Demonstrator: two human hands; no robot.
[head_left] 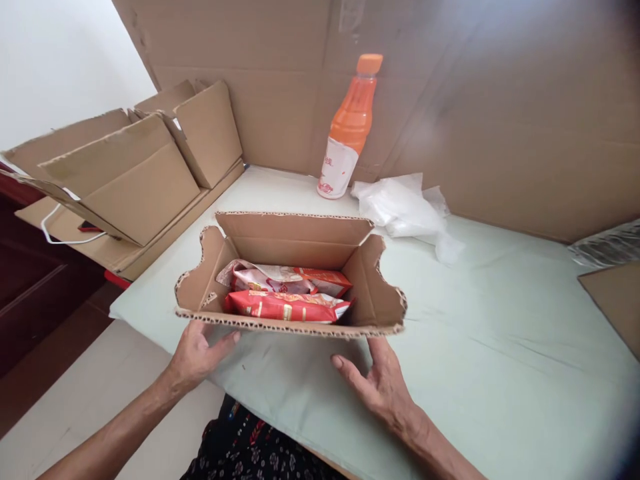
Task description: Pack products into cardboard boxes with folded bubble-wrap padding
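Our left hand [200, 353] is at the near left corner of the box [300, 233], its thumb spread away from the fingers and pointing inward below the rim. Our right hand [377, 380] mirrors it at the near right corner of the box, thumb likewise spread and pointing inward. The box's near edge hides the fingertips of both hands, so we cannot tell how firmly they press on it. The box lies between our hands and just beyond them, open at the top, its side walls cut into curved, ragged edges.

Inside the box we see a red packet [285, 307] along the near wall and a white-and-red packet [270, 277] just behind it. Nearer than the box, we make out dark patterned clothing [255, 447]. Around the box spreads a table with a pale green cover [475, 313]. Beyond the box, toward its right end, an orange-capped bottle [350, 130] stands, with crumpled clear plastic [395, 203] just right of it. Left of the box we find folded cardboard [135, 173] and a white cable [45, 227]. Behind the box rises a large cardboard panel [280, 113]; well to the right of the box lies some clear wrapping [610, 245].
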